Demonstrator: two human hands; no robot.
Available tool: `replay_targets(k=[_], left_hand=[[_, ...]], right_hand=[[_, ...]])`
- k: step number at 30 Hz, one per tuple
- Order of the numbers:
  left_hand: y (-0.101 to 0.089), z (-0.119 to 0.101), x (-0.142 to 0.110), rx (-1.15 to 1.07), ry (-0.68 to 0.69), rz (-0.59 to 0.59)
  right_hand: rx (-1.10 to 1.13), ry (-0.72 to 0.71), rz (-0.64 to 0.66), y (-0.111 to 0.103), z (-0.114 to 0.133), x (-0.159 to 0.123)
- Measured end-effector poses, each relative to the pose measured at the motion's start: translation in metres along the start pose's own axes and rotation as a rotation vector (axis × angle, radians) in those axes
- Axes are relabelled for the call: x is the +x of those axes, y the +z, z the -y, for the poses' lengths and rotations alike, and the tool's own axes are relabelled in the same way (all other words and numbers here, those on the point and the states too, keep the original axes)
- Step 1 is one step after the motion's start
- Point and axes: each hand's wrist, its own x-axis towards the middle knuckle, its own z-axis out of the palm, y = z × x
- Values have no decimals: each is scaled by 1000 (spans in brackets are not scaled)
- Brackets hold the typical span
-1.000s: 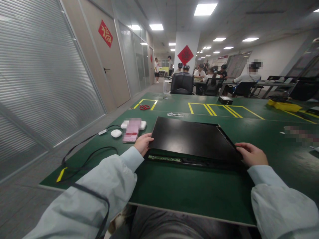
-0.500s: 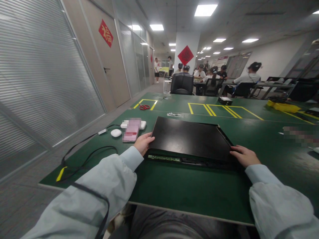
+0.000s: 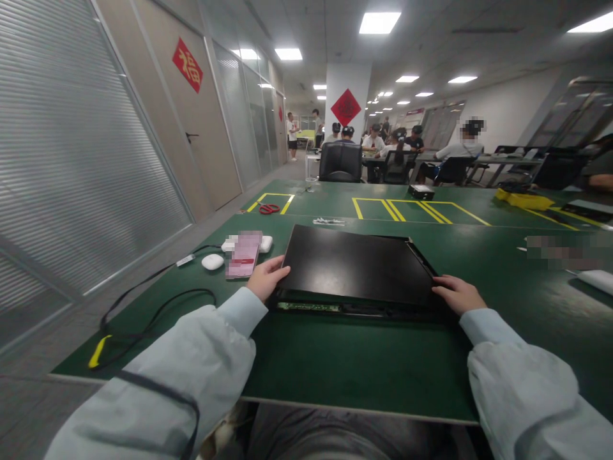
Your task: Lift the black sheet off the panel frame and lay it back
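Observation:
A flat black screen panel lies slightly skewed over a black frame on the green table. Along the near side, below the panel's edge, a green circuit board strip shows. My left hand is closed on the panel's left edge, thumb on top and fingers partly hidden beneath. At the right edge, my right hand grips the panel near its front corner; its lower fingers are hidden. A narrow gap along the far right side bares part of the frame.
Left of the panel are a pink phone, a white rounded case and a black cable. Red-handled scissors lie farther back, with a yellow item at right. Several people sit at tables beyond.
The view has shifted slightly, so the scene sits a little further left. Both hands keep their grip on the panel, which looks almost unmoved on the frame.

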Motion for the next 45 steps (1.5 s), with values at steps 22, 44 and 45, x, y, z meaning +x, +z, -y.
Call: replay_targets(k=[22,44,45], left_hand=[[-15,19,17,697,149,-95],[-21,26,21,1102,260,8],[-22,26,21,1095,262,6]], right_hand=[[-8,7,-47,6,-13,5],[39,41,-4,5,-12,4],[43,44,-6,5,-12,4]])
